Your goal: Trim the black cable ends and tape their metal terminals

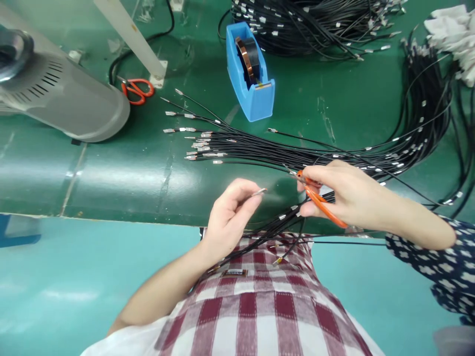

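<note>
My left hand (233, 212) pinches the tip of a thin cable end (261, 191) between thumb and forefinger, above the table's front edge. To its right, my right hand (334, 190) is closed around orange-handled scissors (315, 195), whose short blades point left toward the cables. Behind both hands lies a bundle of black cables (260, 144) with pale tags and terminals at the left ends. More black cables (272, 228) hang over the table edge onto the checked apron (256, 277), a few with yellowish ends.
A blue tape dispenser (254, 104) with amber tape stands behind the bundle. Another pair of orange scissors (137, 91) lies by a grey machine (81, 94) at left. Large cable coils (311, 24) fill the back, with white gloves (454, 37) at the right.
</note>
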A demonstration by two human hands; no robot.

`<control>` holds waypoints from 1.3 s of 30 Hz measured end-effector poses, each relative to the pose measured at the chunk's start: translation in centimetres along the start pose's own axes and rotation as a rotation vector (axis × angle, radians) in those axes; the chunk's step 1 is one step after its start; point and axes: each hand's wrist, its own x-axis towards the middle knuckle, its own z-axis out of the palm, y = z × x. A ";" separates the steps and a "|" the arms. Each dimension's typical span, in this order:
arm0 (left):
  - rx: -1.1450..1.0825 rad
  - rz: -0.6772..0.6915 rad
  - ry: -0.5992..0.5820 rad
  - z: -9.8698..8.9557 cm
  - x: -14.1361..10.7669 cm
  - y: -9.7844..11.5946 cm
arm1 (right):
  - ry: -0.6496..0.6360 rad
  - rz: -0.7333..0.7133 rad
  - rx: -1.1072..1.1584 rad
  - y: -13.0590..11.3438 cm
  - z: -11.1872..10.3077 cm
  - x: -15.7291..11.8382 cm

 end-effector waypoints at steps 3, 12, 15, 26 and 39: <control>0.087 -0.064 -0.100 0.1 0.1 0.5 | 0.049 0.012 -0.068 -0.2 -0.4 -0.3; 0.079 -0.299 -0.213 0.7 0.4 1.6 | -0.093 -0.188 -0.277 -0.8 -1.1 -0.8; 0.101 -0.318 -0.229 0.7 0.4 1.7 | -0.152 -0.195 -0.306 -0.8 -1.1 -0.6; 0.147 -0.273 -0.250 0.7 0.1 1.5 | -0.278 -0.170 -0.227 -1.1 -1.2 -0.2; 0.081 -0.272 -0.257 0.5 -0.6 1.0 | -0.482 -0.062 0.152 0.0 -0.3 -0.1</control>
